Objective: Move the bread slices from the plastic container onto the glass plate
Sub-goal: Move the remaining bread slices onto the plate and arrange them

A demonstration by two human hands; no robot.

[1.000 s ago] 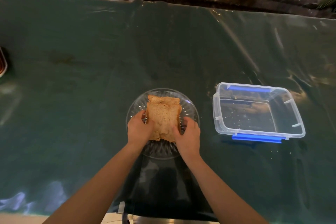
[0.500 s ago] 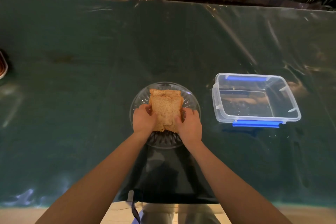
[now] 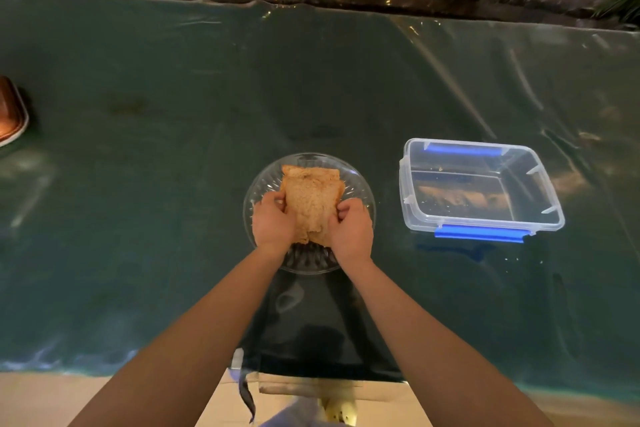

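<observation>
- We are holding the stack of brown, square bread slices [image 3: 311, 204] with both hands over the round, ribbed clear glass plate [image 3: 360, 194].
- Our left hand [image 3: 273, 222] is pressing its grip closed against the left edge of the slices, fingers curled over onto the top.
- Our right hand [image 3: 351, 229] is doing the same on the right edge, its grip closed on the bread with the fingers bent inward.
- The slices are sitting within the plate's rim, and we cannot tell whether the lowest one is touching the glass.
- The rectangular clear plastic container with blue latches [image 3: 479, 230] is standing to the right of the plate, well apart from it, holding only a few crumbs.
- Both things are resting on the desk covered in shiny dark green sheeting [image 3: 156, 184].
- A copper-coloured dish [image 3: 10, 114] is showing at the far left edge, cut off by the frame.
</observation>
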